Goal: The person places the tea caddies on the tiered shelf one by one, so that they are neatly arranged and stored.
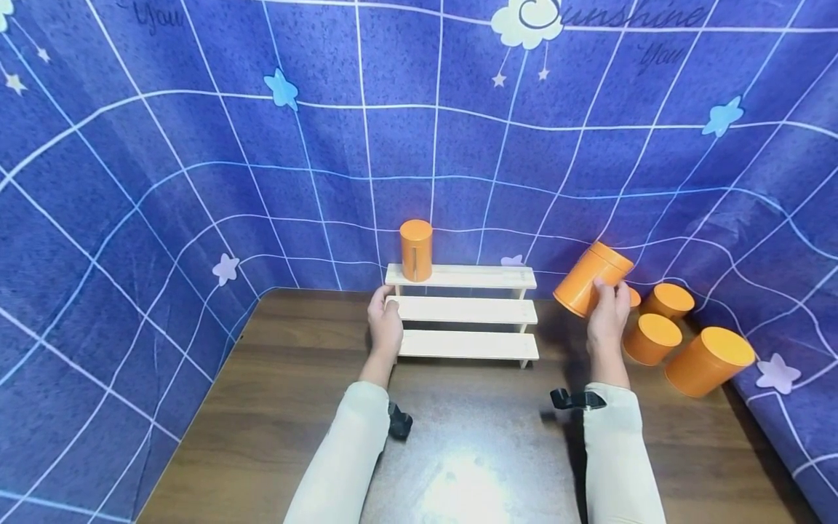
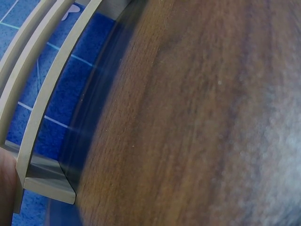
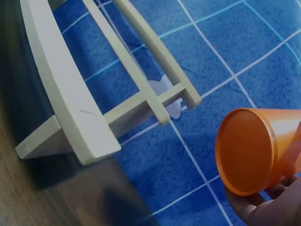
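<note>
My right hand (image 1: 609, 320) grips an orange cylindrical canister (image 1: 588, 276), holding it tilted in the air to the right of a three-tier wooden display stand (image 1: 468, 309). In the right wrist view the canister (image 3: 247, 150) shows its round end, with fingers around its lower side. The left hand (image 1: 385, 324) holds the left end of the stand near its middle tier. A finger (image 2: 7, 183) shows against the stand's end (image 2: 49, 186) in the left wrist view; most of that hand is hidden there. Another orange canister (image 1: 416, 251) stands upright on the top tier, at its left end.
Several more orange canisters stand at the right of the wooden table (image 1: 294, 378), among them a large one (image 1: 710, 362) and a smaller one (image 1: 652, 339). A blue curtain (image 1: 314, 204) with white lines and stars hangs behind and along both sides.
</note>
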The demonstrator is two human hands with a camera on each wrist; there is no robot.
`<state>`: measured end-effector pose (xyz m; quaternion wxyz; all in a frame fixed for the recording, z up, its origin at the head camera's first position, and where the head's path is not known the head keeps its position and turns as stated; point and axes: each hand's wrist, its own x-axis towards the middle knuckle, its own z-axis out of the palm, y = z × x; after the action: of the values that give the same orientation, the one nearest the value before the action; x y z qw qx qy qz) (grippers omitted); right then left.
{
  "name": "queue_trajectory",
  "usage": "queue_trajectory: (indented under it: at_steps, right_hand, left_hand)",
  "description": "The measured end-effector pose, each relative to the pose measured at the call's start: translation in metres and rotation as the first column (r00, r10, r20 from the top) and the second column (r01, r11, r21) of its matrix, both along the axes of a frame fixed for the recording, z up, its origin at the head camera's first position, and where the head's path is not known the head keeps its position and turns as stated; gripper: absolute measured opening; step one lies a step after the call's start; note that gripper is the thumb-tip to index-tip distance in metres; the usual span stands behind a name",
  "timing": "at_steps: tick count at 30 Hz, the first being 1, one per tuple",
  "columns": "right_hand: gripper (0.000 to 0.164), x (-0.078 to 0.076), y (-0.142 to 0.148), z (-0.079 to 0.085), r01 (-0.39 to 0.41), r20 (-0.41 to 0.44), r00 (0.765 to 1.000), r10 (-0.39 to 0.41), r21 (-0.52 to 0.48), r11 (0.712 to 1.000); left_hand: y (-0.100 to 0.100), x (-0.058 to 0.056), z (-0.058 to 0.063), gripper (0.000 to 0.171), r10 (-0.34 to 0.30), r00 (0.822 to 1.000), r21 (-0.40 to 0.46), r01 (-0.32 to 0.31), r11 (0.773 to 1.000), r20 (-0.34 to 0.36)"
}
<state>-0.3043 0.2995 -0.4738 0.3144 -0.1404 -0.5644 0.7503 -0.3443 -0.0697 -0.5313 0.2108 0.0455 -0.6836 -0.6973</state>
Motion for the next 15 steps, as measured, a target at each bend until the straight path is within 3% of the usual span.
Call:
queue_trajectory:
  at_steps: [6, 15]
  right_hand:
    - [0.017, 0.003, -0.006, 0.006, -0.001, 0.004, 1.000, 0.000, 0.067, 0.998]
    - [0.041, 0.009, -0.018, 0.015, -0.029, -0.028, 0.999, 0.033, 0.115, 0.993]
  left_hand:
    - [-0.001, 0.001, 0.002, 0.044, -0.005, 1.000, -0.005, 0.005, 1.000, 0.010]
    - [-0.001, 0.001, 0.001, 0.044, -0.012, 1.000, 0.014, 0.012, 1.000, 0.006]
